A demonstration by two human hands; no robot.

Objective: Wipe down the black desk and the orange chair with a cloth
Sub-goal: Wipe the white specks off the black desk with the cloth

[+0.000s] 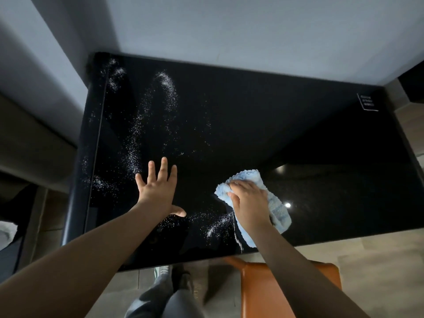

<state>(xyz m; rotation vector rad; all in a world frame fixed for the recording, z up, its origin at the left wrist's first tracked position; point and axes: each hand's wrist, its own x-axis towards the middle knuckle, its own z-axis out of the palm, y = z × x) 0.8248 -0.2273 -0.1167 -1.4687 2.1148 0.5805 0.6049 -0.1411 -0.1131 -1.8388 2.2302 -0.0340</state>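
The glossy black desk fills the middle of the view, with trails of white powder across its left half and near its front edge. My right hand presses a crumpled light blue cloth flat on the desk at the front right of centre, with its fingers lying over the cloth. My left hand rests palm-down on the bare desk surface to the left, fingers spread straight. The orange chair stands below the desk's front edge at the lower right, partly hidden by my right forearm.
A pale wall runs behind and to the left of the desk. A small white-printed label sits at the desk's far right corner. My legs and a shoe stand on the tiled floor left of the chair. Dark furniture lies at the left edge.
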